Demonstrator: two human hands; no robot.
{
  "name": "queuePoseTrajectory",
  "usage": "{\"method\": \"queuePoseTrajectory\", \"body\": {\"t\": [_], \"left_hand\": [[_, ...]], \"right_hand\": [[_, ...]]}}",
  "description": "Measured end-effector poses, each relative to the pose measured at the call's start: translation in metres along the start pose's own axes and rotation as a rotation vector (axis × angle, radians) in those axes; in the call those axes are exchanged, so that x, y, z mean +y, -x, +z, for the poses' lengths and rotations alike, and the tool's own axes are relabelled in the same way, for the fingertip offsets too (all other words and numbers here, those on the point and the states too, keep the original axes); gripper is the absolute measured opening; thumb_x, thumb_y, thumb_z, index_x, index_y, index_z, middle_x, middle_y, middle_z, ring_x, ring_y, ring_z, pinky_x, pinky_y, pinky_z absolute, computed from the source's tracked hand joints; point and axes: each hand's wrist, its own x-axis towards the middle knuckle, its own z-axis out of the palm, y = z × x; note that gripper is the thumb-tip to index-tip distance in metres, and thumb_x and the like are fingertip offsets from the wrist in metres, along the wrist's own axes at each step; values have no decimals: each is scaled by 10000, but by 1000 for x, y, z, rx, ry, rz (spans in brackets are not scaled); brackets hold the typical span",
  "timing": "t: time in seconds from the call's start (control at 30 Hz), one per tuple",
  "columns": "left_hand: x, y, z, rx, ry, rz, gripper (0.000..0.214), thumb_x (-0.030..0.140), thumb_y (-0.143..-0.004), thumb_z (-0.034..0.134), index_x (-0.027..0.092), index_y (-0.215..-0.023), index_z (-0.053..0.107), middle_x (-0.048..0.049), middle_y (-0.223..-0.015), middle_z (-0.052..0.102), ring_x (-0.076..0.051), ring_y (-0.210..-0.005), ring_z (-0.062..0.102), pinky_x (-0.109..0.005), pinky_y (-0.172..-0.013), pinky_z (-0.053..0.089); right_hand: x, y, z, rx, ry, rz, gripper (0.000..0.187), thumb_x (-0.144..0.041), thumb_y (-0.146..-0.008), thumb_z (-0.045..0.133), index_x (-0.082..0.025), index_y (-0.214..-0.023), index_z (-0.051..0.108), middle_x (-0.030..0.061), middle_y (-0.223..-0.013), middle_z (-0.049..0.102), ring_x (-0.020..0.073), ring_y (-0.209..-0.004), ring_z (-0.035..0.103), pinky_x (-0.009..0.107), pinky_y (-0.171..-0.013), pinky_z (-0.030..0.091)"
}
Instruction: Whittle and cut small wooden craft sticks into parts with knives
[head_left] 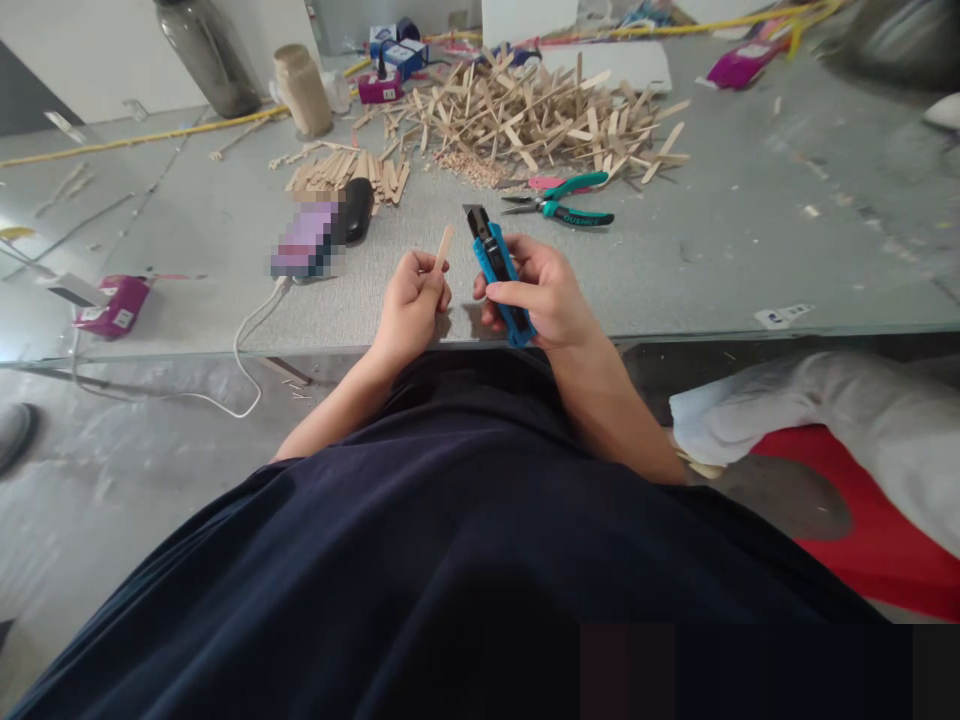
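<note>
Near the table's front edge, my left hand pinches a wooden craft stick that points up and away from me. To its right, my right hand is closed around a blue utility knife, thumb along the body, with the blade end tilted up and left. The stick and the knife are apart. Beyond the knife lie green-handled pliers. A large heap of craft sticks spreads behind them, and a smaller pile of sticks is to the left, with wood shavings between.
A phone with a white cable and a black rounded object lie left of my hands. Purple power adapters, a jar and a dark bottle stand around. Another person's grey-clad leg is at right.
</note>
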Motion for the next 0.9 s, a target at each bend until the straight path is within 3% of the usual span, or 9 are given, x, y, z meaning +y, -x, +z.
{"method": "queuePoseTrajectory", "body": {"t": [0.1, 0.23, 0.4, 0.53, 0.7, 0.9], "left_hand": [[0, 0, 1, -16, 0, 14, 244, 57, -1072, 432, 244, -917, 422, 139, -514, 533, -51, -456, 425, -214, -520, 311], [-3, 1, 1, -14, 5, 14, 256, 58, -1070, 436, 263, -921, 402, 143, -515, 549, -61, -425, 428, -232, -492, 305], [-11, 2, -1, -16, -15, 60, 223, 100, -1080, 476, 257, -929, 429, 127, -541, 555, -58, -447, 470, -251, -515, 329], [-17, 1, -1, -14, -30, 110, 208, 156, -1092, 498, 262, -923, 437, 119, -550, 507, -65, -457, 483, -263, -519, 329], [-22, 1, -2, 23, -99, 140, 184, 235, -1087, 570, 253, -926, 484, 99, -582, 504, -69, -512, 511, -259, -542, 360], [-22, 2, -3, 19, -127, 143, 155, 192, -1083, 532, 254, -946, 496, 99, -583, 499, -80, -520, 548, -260, -552, 390]], "right_hand": [[1, 0, 1, -27, 0, 31, 388, -473, -806, 832, -256, -931, 536, -80, -578, 592, 117, -428, 532, 256, -405, 470], [0, 1, 4, -67, 83, 68, 486, -694, -899, 745, -249, -978, 566, -61, -554, 578, 129, -420, 534, 245, -377, 431], [-3, 6, 15, -79, 233, 132, 343, -564, -976, 701, -236, -972, 602, -16, -609, 662, 158, -455, 639, 235, -345, 434], [0, 6, 22, -89, 226, 92, 185, -406, -990, 667, -243, -938, 595, -41, -573, 634, 134, -413, 579, 228, -336, 424], [8, 3, 23, -58, 249, -2, 297, -512, -956, 736, -264, -904, 580, -61, -525, 596, 134, -372, 524, 249, -323, 404], [8, 2, 25, -32, 259, 27, 303, -485, -974, 717, -268, -851, 544, -46, -522, 612, 160, -381, 570, 270, -330, 418]]}}
